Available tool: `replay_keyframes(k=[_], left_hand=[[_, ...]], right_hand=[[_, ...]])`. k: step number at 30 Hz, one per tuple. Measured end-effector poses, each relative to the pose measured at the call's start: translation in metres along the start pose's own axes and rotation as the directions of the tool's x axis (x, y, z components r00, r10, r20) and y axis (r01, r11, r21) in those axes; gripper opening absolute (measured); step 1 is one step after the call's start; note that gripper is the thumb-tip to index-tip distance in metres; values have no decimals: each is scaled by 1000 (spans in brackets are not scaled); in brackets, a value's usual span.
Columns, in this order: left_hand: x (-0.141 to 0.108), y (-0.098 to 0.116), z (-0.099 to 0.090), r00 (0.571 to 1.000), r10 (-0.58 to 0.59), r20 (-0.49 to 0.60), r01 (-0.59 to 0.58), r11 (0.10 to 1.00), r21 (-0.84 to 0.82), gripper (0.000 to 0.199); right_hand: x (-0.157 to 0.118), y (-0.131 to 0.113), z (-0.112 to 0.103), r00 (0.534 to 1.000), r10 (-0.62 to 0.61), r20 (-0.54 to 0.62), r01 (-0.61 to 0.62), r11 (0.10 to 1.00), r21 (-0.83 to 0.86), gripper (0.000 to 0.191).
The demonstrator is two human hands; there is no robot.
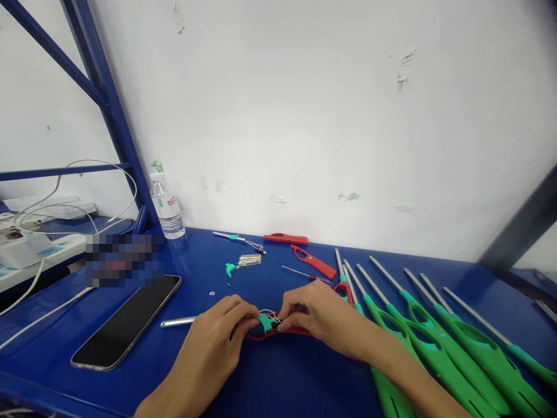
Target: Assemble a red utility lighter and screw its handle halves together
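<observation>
An opened red gas lighter [300, 331] lies under my two hands, with a green trigger [264, 323], thin white wires [273, 314] and a small black part exposed. My left hand [217, 332] is closed on it at the trigger end, thumb and finger together. Out past that hand's left side sticks the lighter's metal tube [178, 321]. My right hand [319, 313] pinches at the wires and the black part inside the red shell; its fingertips partly cover what they grip.
Several green lighters [439, 348] lie fanned out on the right. Behind my hands are red shells [319, 264], a screwdriver [311, 276], a metal tube with wires [235, 237] and a clear fuel tank [249, 260]. Leftward are a phone [130, 322] and water bottle [167, 209].
</observation>
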State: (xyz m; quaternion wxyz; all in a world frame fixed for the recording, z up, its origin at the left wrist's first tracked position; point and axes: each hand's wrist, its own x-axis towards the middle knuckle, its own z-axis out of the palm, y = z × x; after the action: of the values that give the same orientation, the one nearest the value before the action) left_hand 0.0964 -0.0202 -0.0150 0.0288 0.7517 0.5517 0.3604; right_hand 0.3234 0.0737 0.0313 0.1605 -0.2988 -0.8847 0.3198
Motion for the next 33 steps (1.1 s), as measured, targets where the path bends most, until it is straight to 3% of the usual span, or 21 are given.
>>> replay_keyframes(k=[6, 16, 33], left_hand=[[1, -4, 1, 1000, 9, -2, -9, 1000, -11, 22], [3, -7, 2, 996, -16, 92, 12, 999, 44, 37], [1, -5, 1, 988, -72, 139, 75, 997, -19, 37]], right_hand=[[2, 1, 1, 998, -7, -56, 1, 995, -99, 10], [0, -4, 5, 1000, -21, -21, 16, 979, -203, 13], [-2, -5, 2, 1000, -4, -4, 3, 980, -200, 9]])
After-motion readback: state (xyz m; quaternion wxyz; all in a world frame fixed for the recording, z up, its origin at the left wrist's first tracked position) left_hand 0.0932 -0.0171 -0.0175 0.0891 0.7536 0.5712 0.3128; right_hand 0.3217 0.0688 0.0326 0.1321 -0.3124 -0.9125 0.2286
